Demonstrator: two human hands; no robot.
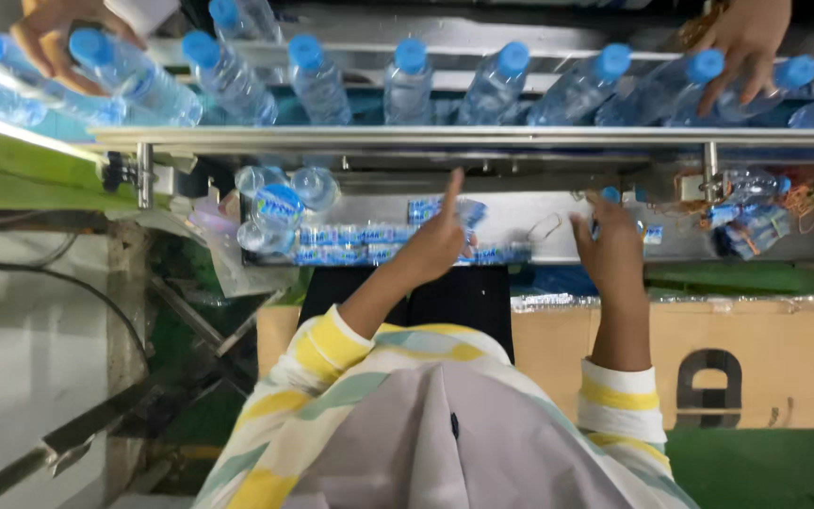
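Neither grip is clamped on anything that can be made out with certainty. Left hand (435,243): index finger stretched up toward the conveyor rail (426,138), remaining fingers curled loosely, holding nothing visible. Right hand (610,250): fingers bent around a small blue-capped object (610,195), most of it hidden behind the fingers, so whether the grip closes on it cannot be told.

Largest item: the metal conveyor, carrying a row of clear water bottles (496,85) with blue caps, lying tilted; its ends are cut off at both frame edges. Below it, a cardboard box (765,363), partly covered by the person's striped sleeves. On the steel desk (529,212) under the rail lies a strip of blue-and-white labels (369,242), blurred; beside it a few spare bottles (280,205). At right, a tangle of labels and rubber bands (756,221), hard to make out.

Two other people's hands (746,42) touch bottles at the top corners, wrists cut off.
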